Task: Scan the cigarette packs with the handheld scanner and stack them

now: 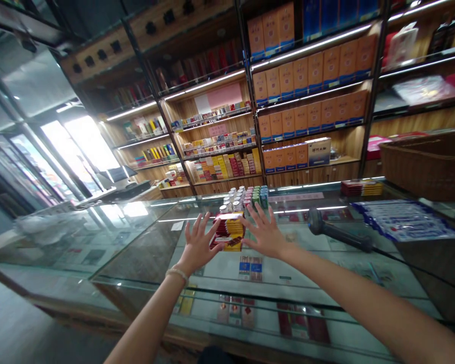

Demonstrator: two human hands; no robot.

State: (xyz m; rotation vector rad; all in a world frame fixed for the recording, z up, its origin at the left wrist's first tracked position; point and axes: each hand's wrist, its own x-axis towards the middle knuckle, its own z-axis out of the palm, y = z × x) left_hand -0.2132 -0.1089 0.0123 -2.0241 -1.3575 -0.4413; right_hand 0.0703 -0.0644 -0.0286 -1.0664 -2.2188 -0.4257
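Note:
On the glass counter (136,273) stands a stack of red and yellow packs (229,227). My left hand (199,242) is at the left side of this stack, fingers spread; whether it touches the packs I cannot tell. Over on the right side, my right hand (264,235) also has its fingers apart, with the fingertips near the stack's edge. Neither hand is wrapped round anything. Just behind the stack are several small white-capped bottles (235,199) and rows of pink, green and blue small containers (257,194).
A black handheld scanner (339,235) with a cable lies to the right. Beyond it are blue-and-white packets (405,220), another red and yellow stack (361,188) and a brown basket (428,159). Shelves with orange boxes (314,119) line the back. Crumpled clear plastic (47,222) lies far left.

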